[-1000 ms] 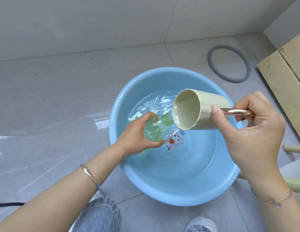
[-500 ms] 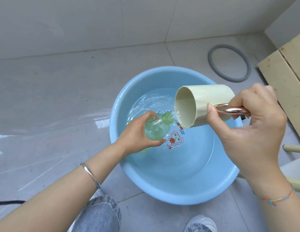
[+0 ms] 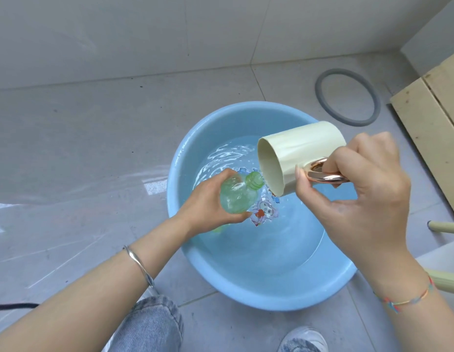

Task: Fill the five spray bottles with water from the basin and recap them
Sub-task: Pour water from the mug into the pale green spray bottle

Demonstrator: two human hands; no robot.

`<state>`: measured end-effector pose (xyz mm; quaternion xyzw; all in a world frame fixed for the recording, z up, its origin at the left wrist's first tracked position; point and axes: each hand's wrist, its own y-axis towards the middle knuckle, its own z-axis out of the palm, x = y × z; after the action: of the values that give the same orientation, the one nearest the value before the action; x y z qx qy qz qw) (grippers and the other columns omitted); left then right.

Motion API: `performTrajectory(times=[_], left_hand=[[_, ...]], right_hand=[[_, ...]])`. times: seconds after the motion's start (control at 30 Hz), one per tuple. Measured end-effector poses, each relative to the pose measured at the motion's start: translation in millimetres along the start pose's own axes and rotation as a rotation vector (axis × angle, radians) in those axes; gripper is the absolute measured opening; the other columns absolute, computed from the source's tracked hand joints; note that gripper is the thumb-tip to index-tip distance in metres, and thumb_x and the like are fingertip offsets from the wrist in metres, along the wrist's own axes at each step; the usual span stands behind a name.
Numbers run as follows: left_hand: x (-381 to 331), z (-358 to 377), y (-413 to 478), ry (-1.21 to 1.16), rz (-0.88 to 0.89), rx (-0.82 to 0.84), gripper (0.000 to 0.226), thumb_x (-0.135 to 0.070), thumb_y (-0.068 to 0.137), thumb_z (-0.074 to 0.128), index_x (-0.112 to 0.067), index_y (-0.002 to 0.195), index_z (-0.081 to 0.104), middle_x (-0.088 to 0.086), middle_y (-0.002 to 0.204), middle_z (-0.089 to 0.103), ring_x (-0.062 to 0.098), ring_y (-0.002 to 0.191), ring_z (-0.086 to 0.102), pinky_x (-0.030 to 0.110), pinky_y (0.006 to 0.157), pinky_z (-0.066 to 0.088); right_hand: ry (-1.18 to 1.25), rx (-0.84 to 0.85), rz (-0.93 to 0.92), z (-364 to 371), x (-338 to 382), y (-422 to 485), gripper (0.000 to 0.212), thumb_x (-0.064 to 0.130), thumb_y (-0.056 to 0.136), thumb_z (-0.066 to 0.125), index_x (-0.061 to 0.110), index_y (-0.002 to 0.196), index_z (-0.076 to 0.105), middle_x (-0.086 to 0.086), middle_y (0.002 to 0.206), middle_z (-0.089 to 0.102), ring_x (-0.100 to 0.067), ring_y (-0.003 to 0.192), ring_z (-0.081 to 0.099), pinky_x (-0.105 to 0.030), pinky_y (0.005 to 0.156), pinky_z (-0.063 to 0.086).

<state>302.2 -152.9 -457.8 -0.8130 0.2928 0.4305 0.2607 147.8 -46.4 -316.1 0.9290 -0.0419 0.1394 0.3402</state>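
A blue basin (image 3: 246,295) of water sits on the grey tiled floor. Over it, my left hand (image 3: 208,207) grips a clear green spray bottle (image 3: 236,196) with no cap, its open neck pointing up and right. My right hand (image 3: 360,194) holds a cream mug (image 3: 297,148) by its rose-gold handle (image 3: 324,176). The mug is tipped on its side with its mouth just beside the bottle's neck, and water drips from its rim. No other bottles or caps are in view.
A grey rubber ring (image 3: 347,97) lies on the floor beyond the basin. A pale wooden board (image 3: 428,128) leans at the right edge, with cream furniture legs (image 3: 446,227) below it. My knee and shoe show at the bottom, and a black cable (image 3: 12,306) at left.
The mug has tipped further and risen slightly, its mouth closing in on the bottle's neck. The bottle in my left hand has lifted a little above the water.
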Motion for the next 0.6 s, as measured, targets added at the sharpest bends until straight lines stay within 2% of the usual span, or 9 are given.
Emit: performTrajectory(times=[0.17,0.27,0.33,0.47,0.6], left_hand=[[0.3,0.2,0.0,0.008,-0.001,0.001,0.063,-0.045,0.066,0.087,-0.033,0.117,0.052,-0.018,0.110,0.063,0.007,0.102,0.058,0.025,0.089,0.045],[0.2,0.2,0.1,0.002,-0.004,0.005,0.063,-0.044,0.066,0.087,-0.032,0.116,0.052,-0.018,0.109,0.063,0.007,0.101,0.058,0.024,0.088,0.045],[-0.1,-0.1,0.0,-0.010,-0.008,0.005,0.062,-0.043,0.066,0.088,-0.031,0.116,0.053,-0.017,0.109,0.063,0.008,0.101,0.058,0.022,0.087,0.044],[-0.5,0.1,0.1,-0.017,-0.009,0.002,0.064,-0.042,0.065,0.089,-0.030,0.117,0.053,-0.017,0.111,0.063,0.008,0.103,0.057,0.024,0.089,0.044],[-0.3,0.1,-0.5,-0.020,-0.015,0.000,0.062,-0.043,0.065,0.089,-0.034,0.114,0.051,-0.019,0.110,0.063,0.008,0.102,0.057,0.024,0.088,0.044]], right_hand=[[-0.024,0.013,-0.096,3.9,1.3,-0.7,0.031,0.008,0.077,0.073,0.005,0.057,0.050,-0.001,0.064,0.037,-0.011,0.075,0.023,-0.027,0.073,0.024],[-0.027,0.003,-0.086,4.7,1.0,-2.5,0.031,0.009,0.078,0.072,0.004,0.057,0.050,-0.002,0.062,0.037,-0.013,0.073,0.025,-0.027,0.072,0.025],[-0.015,-0.032,0.000,3.2,-2.3,-4.3,0.032,0.011,0.079,0.072,0.006,0.059,0.048,0.002,0.066,0.035,-0.013,0.074,0.026,-0.026,0.069,0.026],[0.024,-0.132,0.308,-3.2,-24.4,-9.6,0.032,0.015,0.080,0.069,0.009,0.063,0.043,-0.002,0.065,0.038,-0.020,0.069,0.032,-0.018,0.064,0.029],[-0.011,-0.038,0.504,4.8,-58.3,-32.9,0.032,0.019,0.077,0.067,0.010,0.061,0.040,-0.005,0.064,0.041,-0.025,0.069,0.039,-0.026,0.062,0.026]])
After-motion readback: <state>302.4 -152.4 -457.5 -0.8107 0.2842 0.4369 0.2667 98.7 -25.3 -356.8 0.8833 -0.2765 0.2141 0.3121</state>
